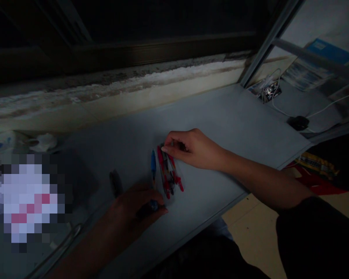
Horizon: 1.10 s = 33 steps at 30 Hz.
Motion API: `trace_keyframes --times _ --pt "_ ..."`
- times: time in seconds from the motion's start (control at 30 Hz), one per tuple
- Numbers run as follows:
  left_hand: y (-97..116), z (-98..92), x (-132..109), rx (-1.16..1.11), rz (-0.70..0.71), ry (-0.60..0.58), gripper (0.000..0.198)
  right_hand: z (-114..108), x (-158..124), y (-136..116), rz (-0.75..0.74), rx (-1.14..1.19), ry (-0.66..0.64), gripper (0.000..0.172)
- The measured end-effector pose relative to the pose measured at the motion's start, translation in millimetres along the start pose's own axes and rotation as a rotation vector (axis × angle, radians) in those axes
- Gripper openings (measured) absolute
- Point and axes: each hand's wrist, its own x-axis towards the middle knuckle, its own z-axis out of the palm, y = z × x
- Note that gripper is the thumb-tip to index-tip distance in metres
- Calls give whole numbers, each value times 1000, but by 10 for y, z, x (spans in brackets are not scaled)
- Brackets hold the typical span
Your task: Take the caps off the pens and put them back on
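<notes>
A blue pen stands out on the grey table, its lower end between the thumb and fingers of my left hand, which is closed around it. Just right of it lies a small bundle of red and dark pens, side by side, with their red ends toward me. My right hand pinches the far ends of this bundle between thumb and forefinger; how many pens it grips is hidden. Left of the blue pen, beyond my left hand, rests a dark pen-like object, dim in the shadow.
On the left is a blurred, pixelated screen area with a cable in front, and crumpled white tissue behind. A metal frame rises at the back right, near white cables and a black plug. A wall ledge borders the table.
</notes>
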Motion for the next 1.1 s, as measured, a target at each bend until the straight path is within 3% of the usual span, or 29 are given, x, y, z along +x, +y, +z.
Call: trace_keyframes --times 0.33,0.63,0.9,1.1 --pt "15 -20 30 -1 22 -6 12 -13 -4 -47 25 -103 -99 36" --pt "18 -4 45 19 27 6 10 9 5 -14 -11 -107 -82 39" --pt "7 10 42 163 138 151 33 4 -1 -68 -48 -63 -108 40" --pt "42 -103 48 268 211 193 26 45 -9 -33 -107 13 -58 37"
